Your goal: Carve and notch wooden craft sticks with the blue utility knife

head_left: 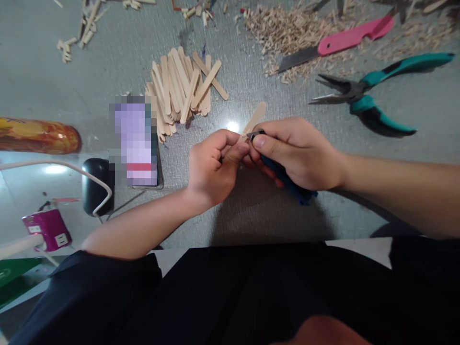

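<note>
My left hand [217,165] is closed, pinching a wooden craft stick [256,117] between thumb and fingers. The stick slants up and away, its rounded far end free above the table. Wrapped in my right hand [300,151] is a blue-handled utility knife [282,177], its handle slanting down to the right below the palm. The short metal tip of the knife meets the stick beside my left thumb. Both hands nearly touch each other there, and my fingers hide the stick's near end.
Beyond my hands lies a pile of craft sticks [179,86]. A phone [138,143], black mouse-like object [97,187], cable, purple adapter [48,230] and patterned cylinder [39,135] are on the left. Wood shavings [287,28], a pink-handled knife [354,38] and teal pliers [370,91] lie right.
</note>
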`<state>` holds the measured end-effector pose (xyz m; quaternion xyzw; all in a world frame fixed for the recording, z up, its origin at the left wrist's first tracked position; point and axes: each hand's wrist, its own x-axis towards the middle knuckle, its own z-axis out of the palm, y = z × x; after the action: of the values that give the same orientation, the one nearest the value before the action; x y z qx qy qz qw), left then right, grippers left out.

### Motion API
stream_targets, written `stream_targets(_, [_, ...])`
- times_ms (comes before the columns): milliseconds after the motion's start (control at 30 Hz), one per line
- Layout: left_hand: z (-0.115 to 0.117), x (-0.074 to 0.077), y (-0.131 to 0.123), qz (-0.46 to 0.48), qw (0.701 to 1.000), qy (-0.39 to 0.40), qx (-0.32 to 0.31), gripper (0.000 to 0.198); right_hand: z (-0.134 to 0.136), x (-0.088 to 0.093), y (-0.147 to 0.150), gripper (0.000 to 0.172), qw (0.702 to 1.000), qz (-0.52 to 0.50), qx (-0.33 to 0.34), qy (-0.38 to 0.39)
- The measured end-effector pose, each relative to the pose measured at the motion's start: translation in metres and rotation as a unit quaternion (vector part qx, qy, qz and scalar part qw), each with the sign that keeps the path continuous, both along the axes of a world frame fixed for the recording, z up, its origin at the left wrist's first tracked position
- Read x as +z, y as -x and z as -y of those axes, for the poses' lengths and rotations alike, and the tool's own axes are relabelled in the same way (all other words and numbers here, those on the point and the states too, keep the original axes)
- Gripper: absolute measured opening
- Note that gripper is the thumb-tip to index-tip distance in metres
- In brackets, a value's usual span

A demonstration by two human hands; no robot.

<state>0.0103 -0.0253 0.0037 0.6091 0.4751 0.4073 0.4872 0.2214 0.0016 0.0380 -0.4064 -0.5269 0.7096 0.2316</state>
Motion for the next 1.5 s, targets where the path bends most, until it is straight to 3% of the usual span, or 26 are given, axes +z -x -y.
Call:
stream_targets(133, [0.001,-0.001,-0.001,0.01,1.0,0.0,0.008,0.055,0.005,0.001,0.003,0.042,0.998,0.045,-0.018,-0.038])
stream_targets(367, [0.002,-0.004,0.0,0.006,0.998,-0.058,-0.003,0.04,0.009,0.002,0.005,0.04,0.972,0.129,-0.027,-0.195])
stream_targets(567, [0.001,-0.002,0.001,-0.039,0.998,-0.054,-0.007,0.048,0.007,0.001,0.002,0.048,0.98,0.112,-0.001,-0.163])
stream_targets(767, [0.002,0.0,-0.001,-0.015,0.992,-0.129,0.004,0.042,0.003,0.001,-0.003,0.047,0.991,0.08,0.035,-0.102])
stream_targets(933, [0.001,0.0,-0.001,0.026,0.994,-0.103,-0.01,0.039,0.005,-0.002,-0.004,0.043,0.994,0.057,0.035,-0.086])
stream_targets(1133, [0.006,-0.006,-0.003,0.066,0.998,0.013,-0.011,0.041,0.008,0.0,0.0,0.043,0.994,0.048,-0.023,-0.099])
stream_targets(1267, [0.005,-0.011,-0.006,0.086,0.996,0.008,-0.002,0.041,0.008,-0.001,0.002,0.042,0.993,0.058,-0.031,-0.1])
stream_targets(1400, [0.001,-0.014,-0.008,0.156,0.988,-0.015,-0.008,0.035,0.01,-0.007,0.002,0.041,0.983,0.072,-0.033,-0.163])
stream_targets(1500, [0.0,-0.014,-0.007,0.135,0.991,0.018,0.0,0.044,0.012,-0.009,0.002,0.039,0.974,0.085,-0.04,-0.204])
